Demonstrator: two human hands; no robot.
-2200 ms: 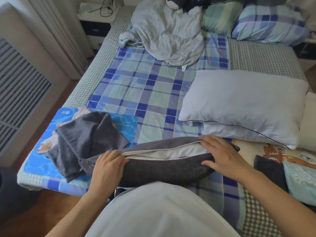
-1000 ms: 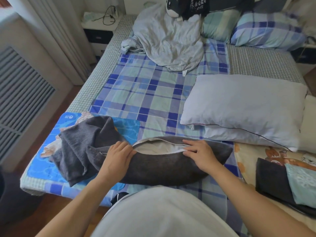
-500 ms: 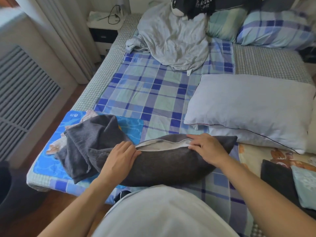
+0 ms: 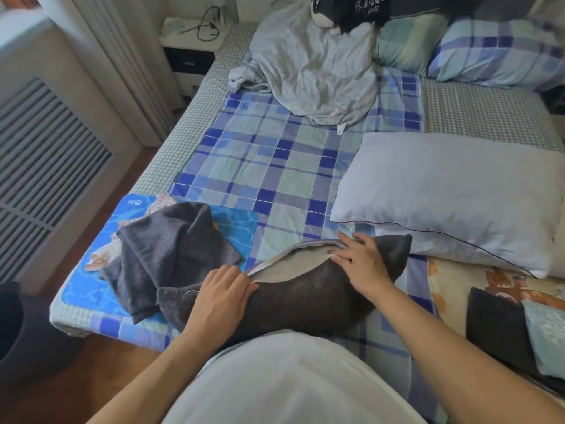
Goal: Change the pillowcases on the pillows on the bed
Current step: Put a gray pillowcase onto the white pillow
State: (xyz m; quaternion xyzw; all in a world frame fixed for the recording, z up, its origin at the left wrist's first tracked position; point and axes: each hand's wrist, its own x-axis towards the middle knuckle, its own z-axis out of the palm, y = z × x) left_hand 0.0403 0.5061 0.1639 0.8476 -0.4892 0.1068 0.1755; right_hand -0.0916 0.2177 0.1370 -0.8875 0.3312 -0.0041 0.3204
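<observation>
Left hand (image 4: 218, 298) flat on dark grey pillowcase (image 4: 305, 298) near bed edge, right hand (image 4: 362, 264) fingers straight at its open seam

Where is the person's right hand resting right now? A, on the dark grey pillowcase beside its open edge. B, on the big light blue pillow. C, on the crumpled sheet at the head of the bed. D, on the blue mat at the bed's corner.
A: the right hand lies flat on the dark grey pillowcase, fingers spread at its open edge, where the pale inner pillow shows.
</observation>
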